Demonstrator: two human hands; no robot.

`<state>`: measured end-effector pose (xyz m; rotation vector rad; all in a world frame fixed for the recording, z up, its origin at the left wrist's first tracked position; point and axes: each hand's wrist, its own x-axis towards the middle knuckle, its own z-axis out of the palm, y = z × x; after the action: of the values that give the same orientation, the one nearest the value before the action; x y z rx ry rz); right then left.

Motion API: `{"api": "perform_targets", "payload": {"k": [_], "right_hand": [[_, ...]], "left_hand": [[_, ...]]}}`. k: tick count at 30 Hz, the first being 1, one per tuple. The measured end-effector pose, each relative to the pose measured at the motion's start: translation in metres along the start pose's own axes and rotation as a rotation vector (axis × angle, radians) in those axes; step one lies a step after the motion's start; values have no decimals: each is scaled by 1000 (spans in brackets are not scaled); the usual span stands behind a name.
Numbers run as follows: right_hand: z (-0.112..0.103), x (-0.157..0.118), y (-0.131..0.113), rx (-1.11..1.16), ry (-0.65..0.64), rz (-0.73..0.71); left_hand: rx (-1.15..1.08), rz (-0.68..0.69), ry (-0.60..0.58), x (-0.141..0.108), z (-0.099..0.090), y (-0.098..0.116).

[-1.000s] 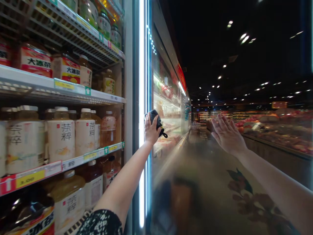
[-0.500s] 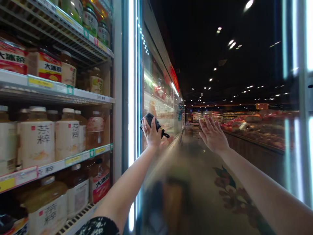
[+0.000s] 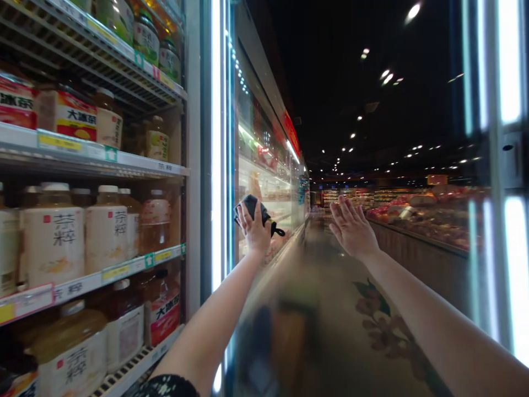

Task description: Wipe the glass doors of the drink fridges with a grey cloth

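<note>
A dark folded cloth [image 3: 250, 207] with a black loop hanging from its right side lies under my left hand [image 3: 257, 230], which presses it against the glass door [image 3: 289, 309] near its lit left edge. My right hand [image 3: 354, 229] rests flat to the right on the same glass, its fingers stretched out and nothing in it. Both arms reach forward, and the palms face away from me.
On the left, an open fridge holds bottled drinks [image 3: 61, 237] on several wire shelves with price strips [image 3: 119, 271]. A door handle plate [image 3: 512, 160] stands at the far right. Through the glass show display cases, produce [image 3: 438, 215] and ceiling lights.
The whole view has shifted slightly, so shelves and door appear further left. My left hand with the cloth has moved a little to the right relative to the door's lit edge.
</note>
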<state>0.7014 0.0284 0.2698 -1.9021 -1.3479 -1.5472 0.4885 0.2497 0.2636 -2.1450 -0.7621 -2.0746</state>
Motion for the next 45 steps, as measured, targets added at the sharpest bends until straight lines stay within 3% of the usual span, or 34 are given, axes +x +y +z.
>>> {"api": "perform_targets", "payload": {"k": [3,6,8,9,11,14,15,17,19,21,23,25,27,29,31,33,35,37,40,42,45], "right_hand": [[-1,1,1,-2,-24,8],[-3,2,4,7,-53,2],[-4,2,7,20,-65,-9],[-5,2,8,26,-70,-17],[-7,2,10,32,-76,-27],[-8,4,12,24,-97,-24],[-9,5,12,20,-106,-20],[-12,7,14,16,-126,-19],[-18,10,17,21,-145,-49],[-27,10,25,26,-164,-104],[-38,4,38,17,-175,-158],[-49,-8,55,-1,-179,-199],[-55,-22,74,-22,-180,-220],[-55,-36,90,-41,-174,-202],[-50,-46,100,-53,-166,-158],[-43,-51,104,-51,-167,-119],[-37,-53,103,-42,-181,-89],[-34,-52,100,-32,-205,-67],[-38,-47,99,-7,-264,-49],[-45,-43,100,19,-312,-27],[-58,-40,104,65,-383,-4]], "left_hand": [[-3,272,-182,-31,8,17],[-2,634,-458,-72,-2,3],[-5,750,-559,-79,-12,-9],[-3,735,-556,-75,-14,-11],[2,551,-433,-56,-10,-2],[-22,119,-133,-26,11,39],[-38,53,-87,-23,19,55],[-58,123,-120,-29,30,79],[-68,361,-263,-49,33,85],[-75,636,-449,-72,26,75],[-72,814,-593,-86,16,56],[-50,785,-591,-83,9,43],[-25,564,-445,-66,10,47],[-24,292,-262,-46,20,67],[-52,166,-176,-34,35,96],[-75,224,-187,-37,49,121],[-84,379,-253,-56,57,132],[-83,566,-351,-81,58,127],[-56,781,-494,-112,48,101],[-14,764,-508,-115,40,91],[38,482,-375,-92,38,106]]}}
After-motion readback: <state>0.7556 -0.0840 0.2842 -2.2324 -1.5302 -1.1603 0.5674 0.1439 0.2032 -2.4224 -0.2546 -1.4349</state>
